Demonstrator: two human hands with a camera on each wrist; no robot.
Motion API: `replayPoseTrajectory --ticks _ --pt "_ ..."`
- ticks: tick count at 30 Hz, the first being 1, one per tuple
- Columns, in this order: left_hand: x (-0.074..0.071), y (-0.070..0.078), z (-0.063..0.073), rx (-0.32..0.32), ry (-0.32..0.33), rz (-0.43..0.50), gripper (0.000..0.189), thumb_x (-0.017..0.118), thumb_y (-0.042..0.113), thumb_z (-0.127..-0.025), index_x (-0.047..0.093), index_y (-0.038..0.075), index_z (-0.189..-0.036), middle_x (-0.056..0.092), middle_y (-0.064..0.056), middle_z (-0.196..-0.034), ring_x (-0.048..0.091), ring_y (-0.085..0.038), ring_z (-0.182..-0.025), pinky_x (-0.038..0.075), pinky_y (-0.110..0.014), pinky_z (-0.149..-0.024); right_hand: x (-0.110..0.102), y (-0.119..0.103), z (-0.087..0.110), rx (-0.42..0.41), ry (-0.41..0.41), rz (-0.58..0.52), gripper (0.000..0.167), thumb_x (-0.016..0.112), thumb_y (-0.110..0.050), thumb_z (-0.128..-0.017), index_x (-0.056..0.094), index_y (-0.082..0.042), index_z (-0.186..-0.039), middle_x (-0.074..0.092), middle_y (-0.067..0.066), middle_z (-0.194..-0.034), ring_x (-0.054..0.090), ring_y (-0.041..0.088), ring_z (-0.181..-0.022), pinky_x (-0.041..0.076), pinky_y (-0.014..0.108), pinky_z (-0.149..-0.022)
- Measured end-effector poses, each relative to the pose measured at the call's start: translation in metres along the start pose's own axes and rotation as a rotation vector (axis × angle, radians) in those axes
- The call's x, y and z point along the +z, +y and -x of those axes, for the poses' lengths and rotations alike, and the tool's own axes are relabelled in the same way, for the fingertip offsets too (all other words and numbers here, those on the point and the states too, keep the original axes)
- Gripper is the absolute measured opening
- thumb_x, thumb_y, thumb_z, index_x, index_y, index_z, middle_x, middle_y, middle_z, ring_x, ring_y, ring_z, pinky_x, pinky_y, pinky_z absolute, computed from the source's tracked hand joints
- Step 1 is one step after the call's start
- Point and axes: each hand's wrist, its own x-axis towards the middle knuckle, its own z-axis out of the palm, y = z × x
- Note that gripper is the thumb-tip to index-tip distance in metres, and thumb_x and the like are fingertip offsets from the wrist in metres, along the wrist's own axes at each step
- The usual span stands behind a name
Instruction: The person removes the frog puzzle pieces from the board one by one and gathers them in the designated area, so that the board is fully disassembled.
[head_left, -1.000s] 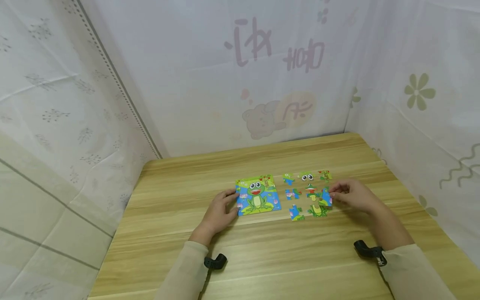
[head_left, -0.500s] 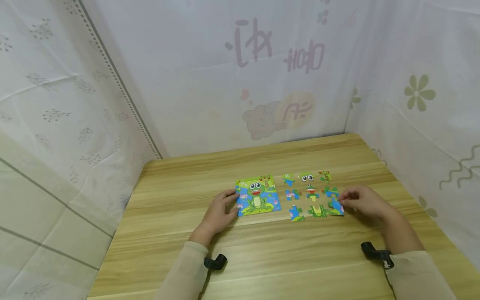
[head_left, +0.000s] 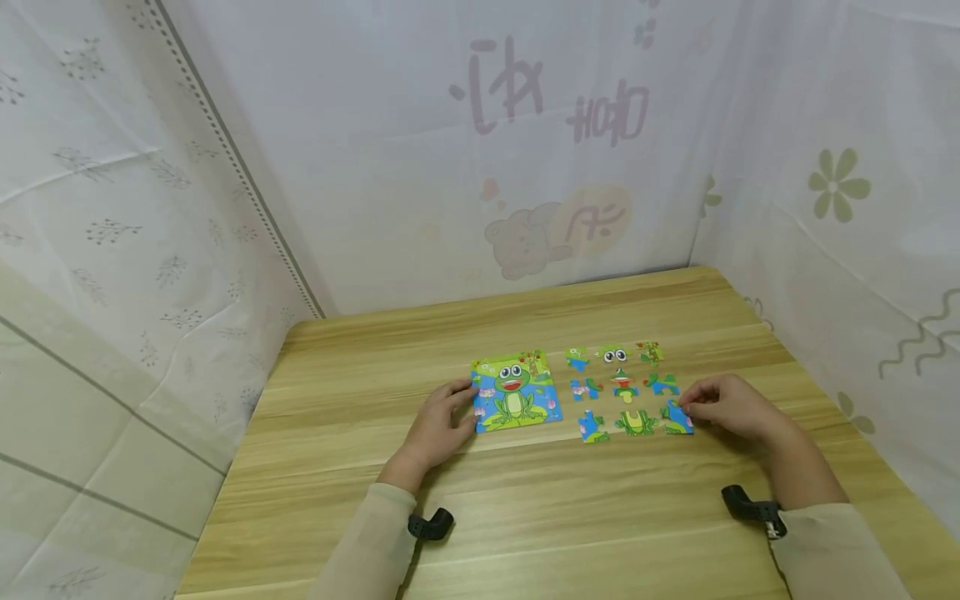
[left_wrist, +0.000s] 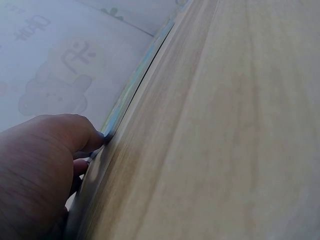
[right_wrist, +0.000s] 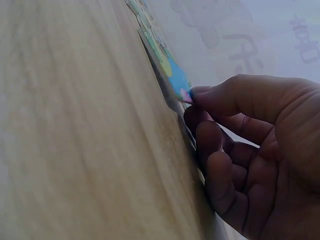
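Observation:
My right hand (head_left: 729, 408) pinches a blue-and-green jigsaw piece (head_left: 677, 418) at its right edge, between thumb and fingertips. In the right wrist view this piece (right_wrist: 177, 77) is tilted, its near edge above the wood with a shadow beneath. It sits at the lower right of several spaced frog jigsaw pieces (head_left: 635, 422) laid out in rows. My left hand (head_left: 435, 427) rests at the left edge of a square frog picture board (head_left: 517, 392), fingers relaxed. The left wrist view has the thumb (left_wrist: 82, 132) right at the edge of that board (left_wrist: 125, 97).
The wooden table (head_left: 525, 508) spreads around both hands. White printed cloth (head_left: 420, 167) hangs behind it and along both sides. A black wrist camera (head_left: 432, 524) is on the left wrist, and another black camera (head_left: 752, 507) is on the right.
My right hand has moved right and slightly toward me with the corner piece, which no longer overlaps the pieces beside it. My left hand and the picture board have stayed put.

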Motion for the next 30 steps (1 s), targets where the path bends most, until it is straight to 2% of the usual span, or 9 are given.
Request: replayPoseTrajectory --ticks 13,30 --pt "-0.0017 0.0017 0.0003 -0.003 -0.008 -0.007 0.052 0.071 0.026 -0.101 0.059 0.014 -0.15 0.045 -0.001 -0.16 0.037 -0.027 -0.15 0.034 -0.049 -0.122 0.0003 -0.0002 -0.0008 0.038 0.016 0.008 0.015 0.072 -0.015 -0.101 0.077 -0.003 -0.107 0.07 0.008 -0.094 0.062 0.02 -0.079 0.058 0.033 -0.063" --pt "-0.0026 0.0014 0.0003 0.029 0.004 0.006 0.052 0.072 0.024 -0.1 0.06 0.011 -0.149 0.048 -0.004 -0.158 0.04 -0.028 -0.149 0.035 -0.051 -0.121 0.0017 -0.0039 0.0015 0.035 0.018 0.027 0.017 0.071 -0.017 -0.101 0.075 -0.002 -0.108 0.069 0.007 -0.094 0.061 0.02 -0.079 0.058 0.034 -0.062"
